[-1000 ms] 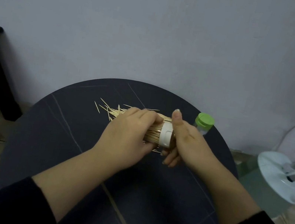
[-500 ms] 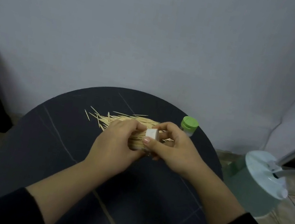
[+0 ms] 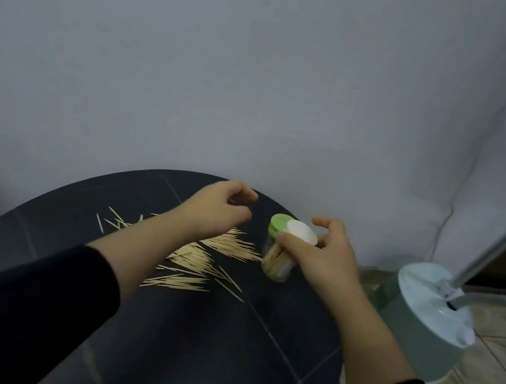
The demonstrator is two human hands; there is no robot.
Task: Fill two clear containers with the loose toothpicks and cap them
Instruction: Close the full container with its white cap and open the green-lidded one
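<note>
We list, left to right.

- Surface: a round dark desk (image 3: pixel 218 353) crossed by thin pale lines, set against a plain pale grey wall (image 3: pixel 264 76).
- On the desk, left of centre: loose wooden toothpicks (image 3: pixel 196 259) in a scattered heap.
- Above the heap: our left hand (image 3: pixel 218 212), fingers loosely curled, with nothing in it.
- Next: a clear container with green cap (image 3: pixel 277 224), standing near the desk's far edge.
- Just in front of it: a clear container with white cap (image 3: pixel 278 264), packed with toothpicks and tilted. Our right hand (image 3: pixel 327 261) grips it, thumb across its side.
- Far right, on beige floor tiles (image 3: pixel 501 361): a pale green round appliance (image 3: pixel 424 321) bearing a metal pole (image 3: pixel 497 246).
</note>
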